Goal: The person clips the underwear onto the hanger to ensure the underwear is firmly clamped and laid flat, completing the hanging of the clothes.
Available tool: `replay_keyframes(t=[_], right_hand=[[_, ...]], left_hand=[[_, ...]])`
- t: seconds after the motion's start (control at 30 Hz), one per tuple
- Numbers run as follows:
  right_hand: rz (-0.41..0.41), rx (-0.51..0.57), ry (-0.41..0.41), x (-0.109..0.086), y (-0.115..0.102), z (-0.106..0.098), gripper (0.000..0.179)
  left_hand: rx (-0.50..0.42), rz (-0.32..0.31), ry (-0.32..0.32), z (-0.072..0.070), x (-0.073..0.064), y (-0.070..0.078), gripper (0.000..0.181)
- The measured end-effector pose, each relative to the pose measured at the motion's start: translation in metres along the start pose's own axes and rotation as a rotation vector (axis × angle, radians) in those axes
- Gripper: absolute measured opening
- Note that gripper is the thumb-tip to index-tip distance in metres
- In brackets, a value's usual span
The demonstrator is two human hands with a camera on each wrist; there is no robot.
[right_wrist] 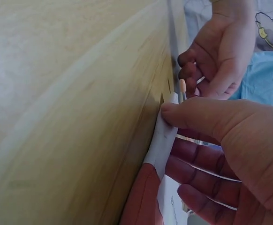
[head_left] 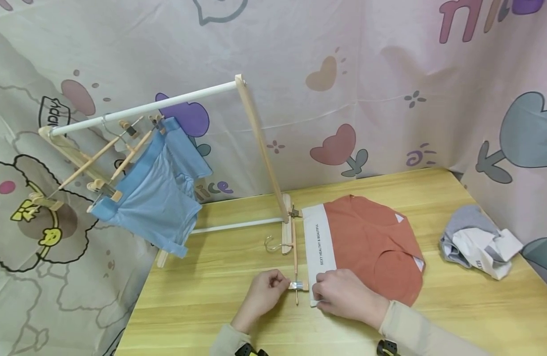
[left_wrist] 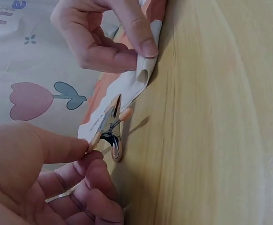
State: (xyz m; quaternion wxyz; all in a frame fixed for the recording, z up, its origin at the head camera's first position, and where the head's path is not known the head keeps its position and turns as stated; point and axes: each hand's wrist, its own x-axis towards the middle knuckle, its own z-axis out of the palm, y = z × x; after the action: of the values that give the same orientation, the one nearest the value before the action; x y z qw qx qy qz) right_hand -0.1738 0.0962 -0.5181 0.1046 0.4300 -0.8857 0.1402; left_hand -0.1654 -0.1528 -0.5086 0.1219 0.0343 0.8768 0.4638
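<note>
Rust-coloured briefs [head_left: 371, 232] with a white lettered waistband [head_left: 319, 247] lie flat on the table. My right hand [head_left: 350, 297] pinches the near end of the waistband between thumb and fingers, and the left wrist view shows that edge folded in a loop. To its left lies a wooden clip hanger [head_left: 295, 259] with a metal hook [head_left: 273, 244]. My left hand [head_left: 265, 295] pinches the hanger's near clip [left_wrist: 106, 127] between thumb and forefinger. The clip's mouth points at the waistband. The far clip [head_left: 294, 213] sits close to the waistband's other end.
A wooden rack with a white top bar [head_left: 149, 108] stands at the left. Blue shorts [head_left: 159, 183] hang from it on a clip hanger, beside another hanger [head_left: 88, 163]. A crumpled grey and white garment [head_left: 478, 242] lies at the right. A printed curtain [head_left: 380, 99] backs the table [head_left: 202, 296].
</note>
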Motion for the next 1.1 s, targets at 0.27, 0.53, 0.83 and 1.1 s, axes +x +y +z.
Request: replay_keyframes(t=[0.27,0.53,0.83,1.1], right_hand=[[0.0,0.01,-0.042,0.002,-0.001,0.0,0.019],[-0.022,-0.016,0.012,0.004,-0.003,0.002,0.02],[-0.036,-0.037,0.053,0.004,-0.003,0.003,0.021],[-0.019,-0.045,0.022,0.004,-0.004,0.003,0.025]], left_hand=[[-0.026,-0.043,-0.004,0.0,-0.003,0.0,0.019],[-0.085,-0.11,-0.014,-0.001,-0.002,0.005,0.017],[-0.192,-0.121,-0.075,-0.004,0.007,-0.001,0.017],[-0.151,-0.139,-0.121,-0.01,0.013,0.0,0.021]])
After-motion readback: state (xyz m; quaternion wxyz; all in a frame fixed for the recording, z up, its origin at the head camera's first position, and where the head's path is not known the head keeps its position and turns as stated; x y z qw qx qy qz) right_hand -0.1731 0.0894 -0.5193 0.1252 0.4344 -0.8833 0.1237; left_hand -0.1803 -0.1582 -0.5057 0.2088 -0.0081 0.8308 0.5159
